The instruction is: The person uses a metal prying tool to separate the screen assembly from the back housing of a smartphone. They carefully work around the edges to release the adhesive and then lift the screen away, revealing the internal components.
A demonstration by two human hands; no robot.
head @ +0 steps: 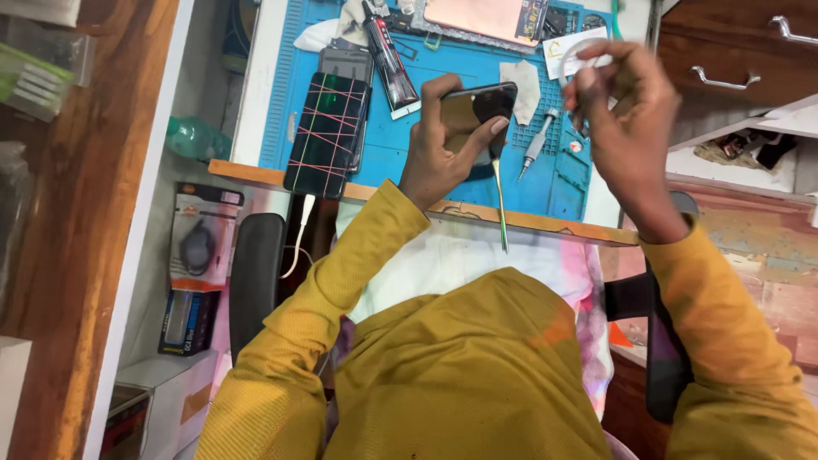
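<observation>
The person sits hunched over the bench in a mustard-yellow top, both forearms raised in front of the chest. The left hand [443, 149] is bent back at the wrist and curled around a dark phone [475, 111], the thumb laid across its glossy face and the fingers wrapped underneath, so the device is held tilted just above the blue work mat [443, 64]. A thin metal tool, tweezers by the look of it [500, 204], hangs down from under that hand and crosses the wooden front edge of the bench. The right hand [622, 102] is lifted higher, out to the right, with the wrist cocked and the fingers pinched together on something small and white [588, 53]; it looks like a loop of cable or tape, but I cannot tell which. On the mat to the left lies a second phone [328, 135] bound crosswise with red and green elastic bands, a white cable [300, 234] trailing off its lower end over the bench edge. A dark glue tube [390, 55] lies slanted near the top of the mat, and a small screwdriver [535, 145] rests just right of the held phone.
</observation>
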